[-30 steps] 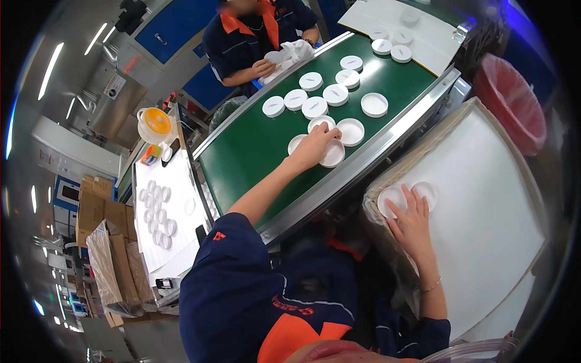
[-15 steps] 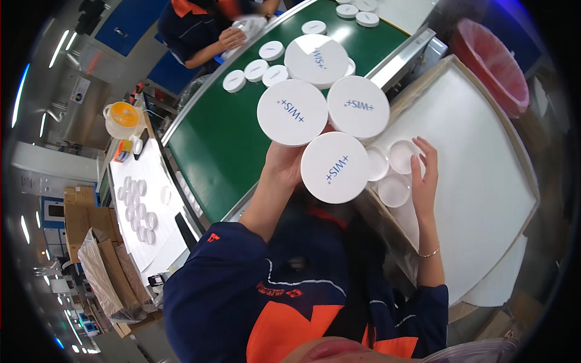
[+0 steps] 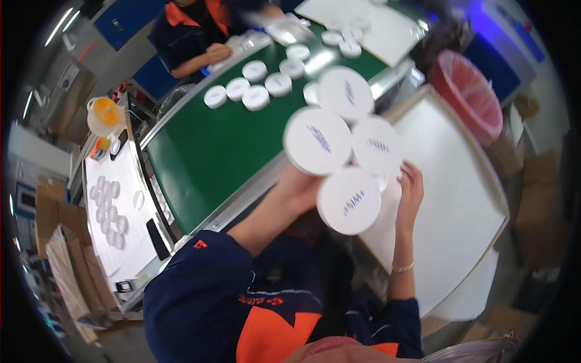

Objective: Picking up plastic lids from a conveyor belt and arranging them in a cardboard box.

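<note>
My left hand (image 3: 298,186) is closed beneath a cluster of several large, round white lids (image 3: 318,142) with blue print, raised in front of me. The lids face up and overlap one another, and they cover most of its fingers. Just right of the cluster, my right hand (image 3: 412,184) is raised with bent, parted fingers. Its fingertips come close to the edge of the lids; whether they touch is blurred. Below the cluster a small white edge shows by the right fingertips.
More round white containers (image 3: 256,98) stand on the green conveyor belt (image 3: 200,157), where another person's hand (image 3: 219,53) works at the far side. A white-lined carton (image 3: 448,206) lies right, a pink-lined bin (image 3: 469,97) behind it. Small tubs (image 3: 112,215) cover the left table.
The view has shifted. The held lids have moved right and down in the picture, nearer my right hand. The clear round tubs seen earlier beside my right hand are now hidden behind the lids.
</note>
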